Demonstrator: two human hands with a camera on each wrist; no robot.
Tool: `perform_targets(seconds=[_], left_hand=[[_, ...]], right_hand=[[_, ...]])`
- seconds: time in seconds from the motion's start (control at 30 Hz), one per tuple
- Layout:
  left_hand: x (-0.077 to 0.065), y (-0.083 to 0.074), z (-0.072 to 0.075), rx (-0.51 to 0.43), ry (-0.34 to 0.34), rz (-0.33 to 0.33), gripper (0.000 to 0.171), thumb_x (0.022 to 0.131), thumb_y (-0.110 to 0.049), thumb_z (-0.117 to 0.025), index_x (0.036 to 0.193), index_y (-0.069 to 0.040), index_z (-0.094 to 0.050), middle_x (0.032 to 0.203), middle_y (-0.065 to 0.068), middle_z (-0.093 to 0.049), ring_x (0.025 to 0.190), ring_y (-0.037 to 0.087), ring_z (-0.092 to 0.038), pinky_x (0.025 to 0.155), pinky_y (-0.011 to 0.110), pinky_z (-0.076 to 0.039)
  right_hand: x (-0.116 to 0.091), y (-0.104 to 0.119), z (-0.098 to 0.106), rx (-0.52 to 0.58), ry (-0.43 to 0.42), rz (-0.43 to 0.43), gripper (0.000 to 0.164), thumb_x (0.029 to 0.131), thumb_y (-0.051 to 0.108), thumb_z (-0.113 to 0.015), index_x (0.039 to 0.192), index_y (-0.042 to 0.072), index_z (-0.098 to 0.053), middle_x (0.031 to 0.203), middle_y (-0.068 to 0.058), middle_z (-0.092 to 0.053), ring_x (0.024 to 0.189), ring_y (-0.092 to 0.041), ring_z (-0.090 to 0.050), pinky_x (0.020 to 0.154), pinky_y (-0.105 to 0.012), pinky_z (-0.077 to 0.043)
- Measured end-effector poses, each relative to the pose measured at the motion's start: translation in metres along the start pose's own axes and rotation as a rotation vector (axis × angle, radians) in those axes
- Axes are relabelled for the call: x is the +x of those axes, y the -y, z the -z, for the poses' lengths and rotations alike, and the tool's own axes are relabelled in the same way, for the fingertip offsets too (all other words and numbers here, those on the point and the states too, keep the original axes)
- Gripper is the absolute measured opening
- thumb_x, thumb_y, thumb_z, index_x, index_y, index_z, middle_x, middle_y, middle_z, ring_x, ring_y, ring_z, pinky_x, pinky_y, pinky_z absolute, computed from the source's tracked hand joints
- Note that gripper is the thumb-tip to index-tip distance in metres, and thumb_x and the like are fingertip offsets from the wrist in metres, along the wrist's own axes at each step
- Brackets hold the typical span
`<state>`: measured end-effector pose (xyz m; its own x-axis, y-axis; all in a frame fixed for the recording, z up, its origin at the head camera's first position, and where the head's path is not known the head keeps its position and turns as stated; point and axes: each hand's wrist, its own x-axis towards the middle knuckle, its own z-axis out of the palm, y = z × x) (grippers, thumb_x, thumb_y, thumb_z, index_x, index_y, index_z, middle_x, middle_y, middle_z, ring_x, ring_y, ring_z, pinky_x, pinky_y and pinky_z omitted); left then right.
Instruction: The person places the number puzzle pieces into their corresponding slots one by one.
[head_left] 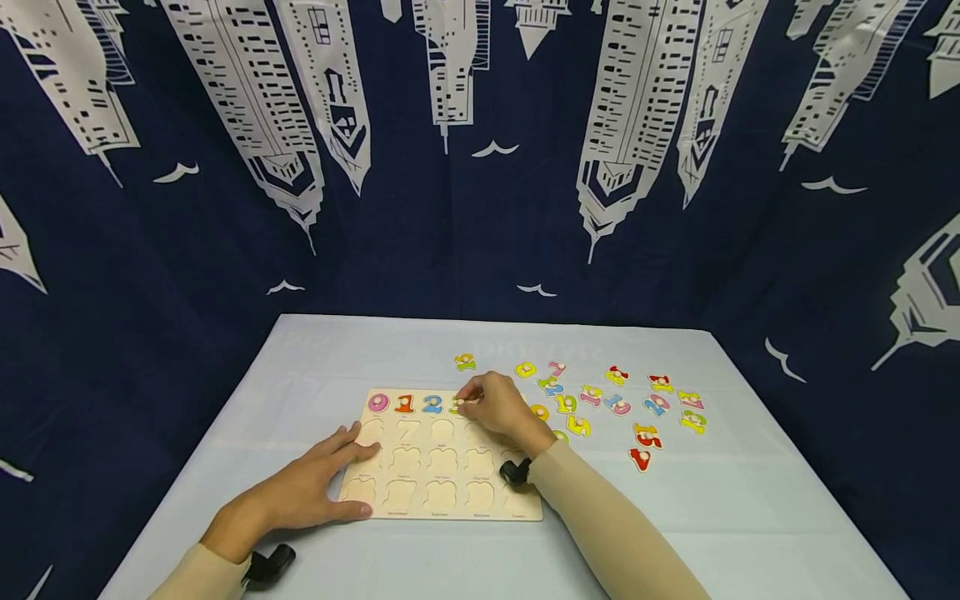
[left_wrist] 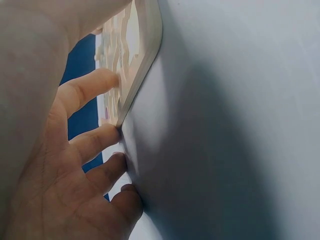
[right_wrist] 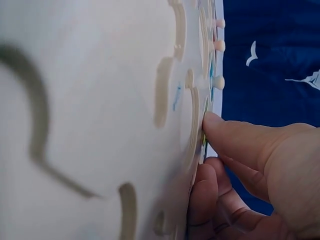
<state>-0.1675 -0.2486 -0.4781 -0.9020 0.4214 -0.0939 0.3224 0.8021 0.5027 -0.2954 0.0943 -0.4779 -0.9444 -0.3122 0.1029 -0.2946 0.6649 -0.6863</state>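
A wooden number puzzle board lies on the table, with a pink 0, an orange 1 and a blue 2 in its top row. My right hand pinches a yellow-green number piece at the spot right of the 2. Fingers and thumb cover most of that piece, so its digit is hard to read. In the right wrist view, it sits close against the board's face. With fingers spread, my left hand rests along the board's left edge, thumb at the lower corner.
Loose number pieces lie right of and behind the board, among them a yellow-green piece at the back, a yellow 5 and a red 4. White cloth covers the table. A dark blue patterned curtain hangs behind.
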Motion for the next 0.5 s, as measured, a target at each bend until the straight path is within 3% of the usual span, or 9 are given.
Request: perform_targets(seconds=[0.23,0.5], left_hand=[[0.001,0.001,-0.001,0.007,0.004,0.007,0.099,0.089,-0.064,-0.096,0.174,-0.03,-0.057,0.193,0.018,-0.031,0.177,0.055,-0.03,0.131,0.08,-0.043],[0.001,0.001,-0.002,0.011,0.003,0.015,0.099,0.089,-0.064,-0.096,0.174,-0.031,-0.057,0.193,0.017,-0.032,0.178,0.054,-0.03,0.132,0.08,-0.042]], right_hand=[[-0.004,-0.002,0.002,-0.019,0.035,0.013,0.015,0.099,0.005,-0.09,0.113,0.01,-0.088,0.108,-0.006,-0.084,0.089,-0.012,-0.067,0.085,-0.029,-0.059],[-0.015,-0.001,0.011,-0.046,0.096,0.032,0.033,0.098,0.003,-0.091,0.13,0.003,-0.084,0.123,-0.013,-0.077,0.099,-0.017,-0.069,0.097,-0.038,-0.064]])
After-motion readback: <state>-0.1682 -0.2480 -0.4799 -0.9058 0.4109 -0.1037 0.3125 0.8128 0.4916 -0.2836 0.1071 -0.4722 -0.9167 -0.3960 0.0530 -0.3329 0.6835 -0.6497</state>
